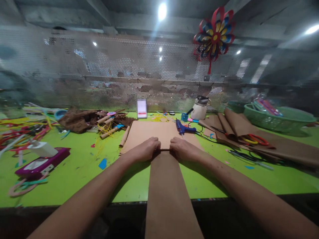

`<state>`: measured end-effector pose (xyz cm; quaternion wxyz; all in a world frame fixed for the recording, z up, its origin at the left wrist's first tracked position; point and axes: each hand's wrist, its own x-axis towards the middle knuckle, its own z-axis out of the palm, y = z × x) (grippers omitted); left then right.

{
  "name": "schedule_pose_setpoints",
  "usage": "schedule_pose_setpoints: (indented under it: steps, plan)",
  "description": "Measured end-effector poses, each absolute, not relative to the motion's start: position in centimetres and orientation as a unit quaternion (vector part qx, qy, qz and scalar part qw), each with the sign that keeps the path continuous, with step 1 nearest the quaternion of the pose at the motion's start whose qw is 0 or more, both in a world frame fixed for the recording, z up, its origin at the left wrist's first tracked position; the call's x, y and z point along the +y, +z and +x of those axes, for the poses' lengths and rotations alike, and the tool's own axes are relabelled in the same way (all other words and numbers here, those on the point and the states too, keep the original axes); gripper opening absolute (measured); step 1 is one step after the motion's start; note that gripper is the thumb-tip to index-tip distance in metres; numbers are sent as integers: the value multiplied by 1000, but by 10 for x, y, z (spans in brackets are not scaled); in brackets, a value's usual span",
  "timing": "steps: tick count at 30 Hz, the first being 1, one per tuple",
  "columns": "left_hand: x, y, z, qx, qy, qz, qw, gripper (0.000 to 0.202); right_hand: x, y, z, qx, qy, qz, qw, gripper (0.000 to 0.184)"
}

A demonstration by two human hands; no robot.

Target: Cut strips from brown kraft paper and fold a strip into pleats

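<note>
A long strip of brown paper (pixel 168 192) runs from the table's near edge toward me, its far end lying on a flat brown paper sheet (pixel 149 131). My left hand (pixel 147 149) is closed on the left side of the strip's far end. My right hand (pixel 183 149) is closed on the right side of the same end. The two hands sit close together, knuckles up, with a thin fold of the strip between them.
On the green table (pixel 82 169) lie a blue glue gun (pixel 183 127), red-handled scissors (pixel 254 139) on rolled brown paper, a green basket (pixel 276 118), a purple tool (pixel 41 164), paper scraps at left, a phone (pixel 142 108), and a paper pinwheel (pixel 214 35) on the mesh wall.
</note>
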<state>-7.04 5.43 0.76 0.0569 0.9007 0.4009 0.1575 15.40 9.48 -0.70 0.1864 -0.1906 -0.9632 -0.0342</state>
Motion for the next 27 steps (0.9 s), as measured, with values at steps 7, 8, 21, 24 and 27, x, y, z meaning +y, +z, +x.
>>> schedule_pose_setpoints:
  steps: [7, 8, 21, 24, 27]
  plan:
    - [47, 19, -68, 403, 132, 901, 86, 17, 83, -6, 155, -960, -37, -218, 170, 10]
    - [46, 18, -67, 403, 137, 901, 81, 16, 81, -6, 155, -958, -44, -227, 168, 10]
    - [47, 18, -69, 449, 132, 884, 8, 13, 88, -3, 152, -921, 120, -296, 224, 8]
    - [49, 14, -69, 446, 132, 885, -24, 15, 90, -5, 149, -915, 136, -296, 236, 4]
    - [49, 12, -69, 440, 127, 888, -46, 15, 91, -7, 148, -924, 121, -272, 238, 11]
